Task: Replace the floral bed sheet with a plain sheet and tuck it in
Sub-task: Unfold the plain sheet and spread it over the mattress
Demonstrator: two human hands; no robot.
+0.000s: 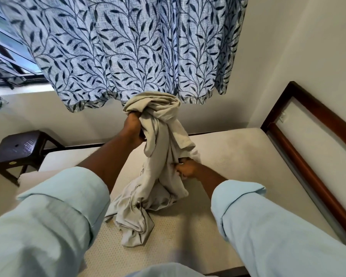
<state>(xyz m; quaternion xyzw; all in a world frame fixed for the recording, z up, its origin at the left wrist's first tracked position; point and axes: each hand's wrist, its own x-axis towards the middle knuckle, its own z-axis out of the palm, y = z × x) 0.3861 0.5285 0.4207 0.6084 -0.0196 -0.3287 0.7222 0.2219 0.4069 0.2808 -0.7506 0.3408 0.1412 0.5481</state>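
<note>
A person in pale blue rolled sleeves is standing at the near edge of a bare mattress (238, 156) and holding up a bunched plain sheet (164, 156), beige-grey in colour, over the middle of it. The left hand (133, 130) is gripping the upper part of the bundle in a closed fist, raised well above the mattress, with a rolled loop of cloth folding over the top of the fist and showing against the hem of the curtain (128, 47). The right hand (187, 169) is sitting lower and to the right, its fingers pinched shut on a fold partway down the sheet. Between and below the two hands the sheet is hanging as a twisted rope of cloth, so its long axis is running nearly upright, leaning slightly from the raised left fist at the top down and toward the person. Its lower end is lying crumpled on the mattress surface, trailing toward the near edge and a little to the left, with a dark seam line showing along one fold. The mattress itself is cream, textured, and uncovered. The blue leaf-patterned curtain is hanging behind the raised bundle, partly over a window at the left. A dark plastic stool (18, 150) is standing on the floor just beside the left far corner of the mattress, and a dark wooden bed frame (308, 156) is running along the right side against the wall.
</note>
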